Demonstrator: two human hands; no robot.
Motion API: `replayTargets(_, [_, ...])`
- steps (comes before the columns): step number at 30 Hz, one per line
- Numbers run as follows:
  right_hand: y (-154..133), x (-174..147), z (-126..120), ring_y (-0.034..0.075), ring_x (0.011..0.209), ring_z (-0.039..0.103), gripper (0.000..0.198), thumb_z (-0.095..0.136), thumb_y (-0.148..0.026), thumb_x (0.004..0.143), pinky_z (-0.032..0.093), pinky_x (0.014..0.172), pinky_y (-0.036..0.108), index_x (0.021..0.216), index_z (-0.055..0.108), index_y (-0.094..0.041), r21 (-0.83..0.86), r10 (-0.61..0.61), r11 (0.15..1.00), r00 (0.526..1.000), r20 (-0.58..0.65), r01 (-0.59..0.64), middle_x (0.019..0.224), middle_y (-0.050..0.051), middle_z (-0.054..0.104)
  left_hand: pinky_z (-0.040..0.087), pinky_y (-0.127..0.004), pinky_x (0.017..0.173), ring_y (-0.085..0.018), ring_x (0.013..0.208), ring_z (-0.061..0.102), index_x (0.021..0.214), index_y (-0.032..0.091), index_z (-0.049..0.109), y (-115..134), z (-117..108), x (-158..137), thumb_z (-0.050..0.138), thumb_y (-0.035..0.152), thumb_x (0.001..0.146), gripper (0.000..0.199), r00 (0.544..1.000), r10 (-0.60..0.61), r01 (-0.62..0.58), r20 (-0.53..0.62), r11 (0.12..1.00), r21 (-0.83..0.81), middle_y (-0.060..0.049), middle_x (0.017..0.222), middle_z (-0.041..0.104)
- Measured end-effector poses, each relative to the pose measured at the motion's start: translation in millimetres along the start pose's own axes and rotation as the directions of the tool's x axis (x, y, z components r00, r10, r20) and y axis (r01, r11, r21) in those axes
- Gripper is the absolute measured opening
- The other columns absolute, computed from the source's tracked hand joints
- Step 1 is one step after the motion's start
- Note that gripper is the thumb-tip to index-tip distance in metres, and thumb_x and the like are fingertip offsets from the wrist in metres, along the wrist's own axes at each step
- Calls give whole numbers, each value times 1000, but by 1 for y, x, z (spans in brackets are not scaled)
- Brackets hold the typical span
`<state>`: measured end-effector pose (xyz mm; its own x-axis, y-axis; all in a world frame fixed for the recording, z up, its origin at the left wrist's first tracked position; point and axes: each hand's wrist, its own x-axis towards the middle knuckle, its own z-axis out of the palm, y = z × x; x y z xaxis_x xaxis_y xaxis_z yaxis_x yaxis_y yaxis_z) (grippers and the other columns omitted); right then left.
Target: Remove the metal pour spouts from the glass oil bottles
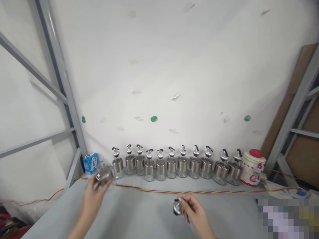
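My left hand [97, 187] is closed around a glass oil bottle [104, 175] with a metal band, tilted and a little blurred, above the left of the grey table. Between the fingers of my right hand [193, 209] is a silver pour spout [177, 207] with a black part, held apart from the bottle over the middle of the table. Behind both hands stands a row of several similar bottles [160, 168], upright, each with a silver spout and black flap on top.
A twisted red and yellow cord [159, 191] crosses the table [139, 212] before the row. A blue carton [90, 163] stands at the left, a cream jar with a red lid [252, 169] at the right. Metal frames [58, 66] flank the white wall.
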<state>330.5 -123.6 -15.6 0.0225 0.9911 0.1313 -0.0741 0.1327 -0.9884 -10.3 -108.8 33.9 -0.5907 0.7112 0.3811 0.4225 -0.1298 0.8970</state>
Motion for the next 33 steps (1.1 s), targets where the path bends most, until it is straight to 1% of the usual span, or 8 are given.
replayTargets(2, [-17,-2,1,6,37,34,35,58,-50,68,26,35,19,63,50,-17,51,-16,999,1000,-19,17,48,-5,46,47,-35,81,-25,91,58,103,18,50,8,4,-43,70,43,51,61,973,-63,88,220,990,-106,-4,98,61])
replayTargets(5, [-50,-9,7,5,38,31,28,57,-43,73,22,35,18,64,49,-18,166,-28,986,999,29,23,48,-6,45,50,-32,77,-25,89,60,96,16,55,14,23,-101,75,38,44,60,895,-144,229,422,960,-159,-6,93,65])
replayTargets(8, [-79,-12,17,4,37,26,27,59,-41,72,17,35,18,63,48,-18,212,-31,977,997,77,14,44,-8,39,49,-31,78,-26,96,56,96,17,56,18,50,-137,74,30,44,56,876,-104,210,472,962,-177,-8,99,63])
replayTargets(10, [-92,-11,22,4,38,25,28,60,-42,71,17,36,18,62,48,-18,197,-60,979,995,78,44,44,-8,39,47,-32,81,-25,98,55,97,18,55,22,65,-149,72,26,47,53,839,-64,202,540,959,-200,-9,102,62])
replayTargets(17, [-101,4,35,6,44,33,25,55,-40,76,26,42,19,66,46,-18,128,-197,975,973,120,182,51,-7,41,40,-34,89,-25,105,50,105,17,50,30,92,-162,65,14,51,56,772,18,173,636,956,-238,-10,110,57])
replayTargets(21, [-105,5,40,9,53,41,24,54,-40,76,33,50,21,68,50,-18,-65,-263,959,951,162,276,58,-5,45,40,-33,89,-24,103,50,104,17,51,32,94,-163,65,10,51,55,755,14,184,656,955,-232,-9,108,58])
replayTargets(26, [-114,2,39,10,55,42,22,50,-37,79,33,53,22,69,53,-18,-263,-273,895,908,318,361,57,-4,46,38,-32,90,-24,101,51,106,16,51,34,91,-159,66,8,50,58,720,55,170,691,953,-252,-9,108,57])
replayTargets(33, [-100,2,40,9,55,39,23,47,-39,81,33,52,21,70,47,-18,-153,-267,936,924,273,316,60,-4,43,38,-30,88,-22,97,52,107,17,50,38,84,-151,68,11,54,56,614,125,135,780,956,-260,-7,103,59])
